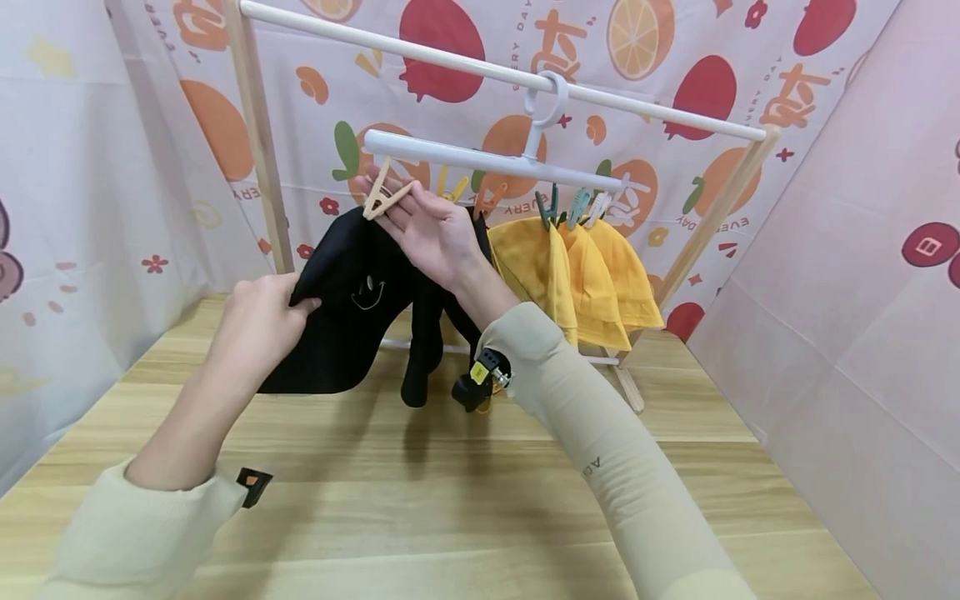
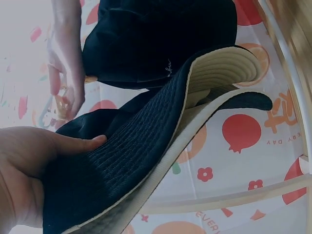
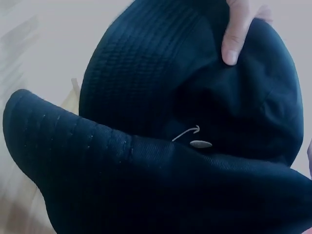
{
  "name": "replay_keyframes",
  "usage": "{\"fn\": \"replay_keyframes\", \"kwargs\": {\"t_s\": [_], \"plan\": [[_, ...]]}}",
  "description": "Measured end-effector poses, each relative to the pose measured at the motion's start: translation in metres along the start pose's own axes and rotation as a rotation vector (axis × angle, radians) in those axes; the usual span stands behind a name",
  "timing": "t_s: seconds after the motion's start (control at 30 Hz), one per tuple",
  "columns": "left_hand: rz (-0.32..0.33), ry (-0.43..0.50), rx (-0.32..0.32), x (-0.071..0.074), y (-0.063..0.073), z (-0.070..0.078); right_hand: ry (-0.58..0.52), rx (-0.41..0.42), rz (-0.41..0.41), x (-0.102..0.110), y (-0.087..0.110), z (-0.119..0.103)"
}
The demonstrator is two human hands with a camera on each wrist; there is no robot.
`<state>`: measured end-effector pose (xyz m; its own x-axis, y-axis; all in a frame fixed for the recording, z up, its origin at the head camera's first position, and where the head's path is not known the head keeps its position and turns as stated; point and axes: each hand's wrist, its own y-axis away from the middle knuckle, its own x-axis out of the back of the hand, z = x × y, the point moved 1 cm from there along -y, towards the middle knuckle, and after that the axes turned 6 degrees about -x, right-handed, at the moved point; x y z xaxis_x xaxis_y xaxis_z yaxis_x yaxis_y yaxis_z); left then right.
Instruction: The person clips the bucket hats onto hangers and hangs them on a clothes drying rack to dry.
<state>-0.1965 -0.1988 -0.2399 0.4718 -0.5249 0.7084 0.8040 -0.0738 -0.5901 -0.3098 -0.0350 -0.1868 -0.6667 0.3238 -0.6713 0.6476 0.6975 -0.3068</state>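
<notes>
My left hand (image 1: 262, 321) pinches the side of a black bucket hat (image 1: 341, 292) with a small smile mark; its thumb lies on the black cloth in the left wrist view. At the top of this hat my right hand (image 1: 442, 233) holds a beige clothespin (image 1: 384, 196) between thumb and fingers, below the left end of a white hanger (image 1: 450, 156). A second black hat (image 2: 161, 44) hangs beside it, partly behind the right wrist in the head view. Cloth hides whether the clothespin grips the first hat.
Several yellow hats (image 1: 600, 275) hang to the right from clips, among them a green clip (image 1: 551, 208) and a white clip (image 1: 597, 210). The hanger hooks over a rack's white rail (image 1: 450, 57). Wooden posts (image 1: 258, 142) stand on a wood-grain table (image 1: 420, 517); printed curtains surround it.
</notes>
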Motion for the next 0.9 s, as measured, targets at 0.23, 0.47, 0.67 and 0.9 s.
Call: {"fn": "replay_keyframes", "kwargs": {"t_s": [0.23, 0.47, 0.67, 0.9], "plan": [[0.004, 0.008, -0.012, 0.002, 0.004, 0.003, 0.022, 0.038, 0.02, 0.007, 0.002, -0.002], [0.008, 0.002, -0.029, 0.003, 0.006, 0.007, -0.005, 0.061, -0.012, 0.011, 0.002, -0.001], [0.011, -0.004, -0.041, 0.003, 0.005, 0.009, 0.036, 0.038, -0.083, 0.012, 0.003, -0.002], [0.012, 0.001, -0.045, 0.001, 0.009, 0.008, 0.056, 0.043, 0.01, 0.009, 0.002, -0.002]]}}
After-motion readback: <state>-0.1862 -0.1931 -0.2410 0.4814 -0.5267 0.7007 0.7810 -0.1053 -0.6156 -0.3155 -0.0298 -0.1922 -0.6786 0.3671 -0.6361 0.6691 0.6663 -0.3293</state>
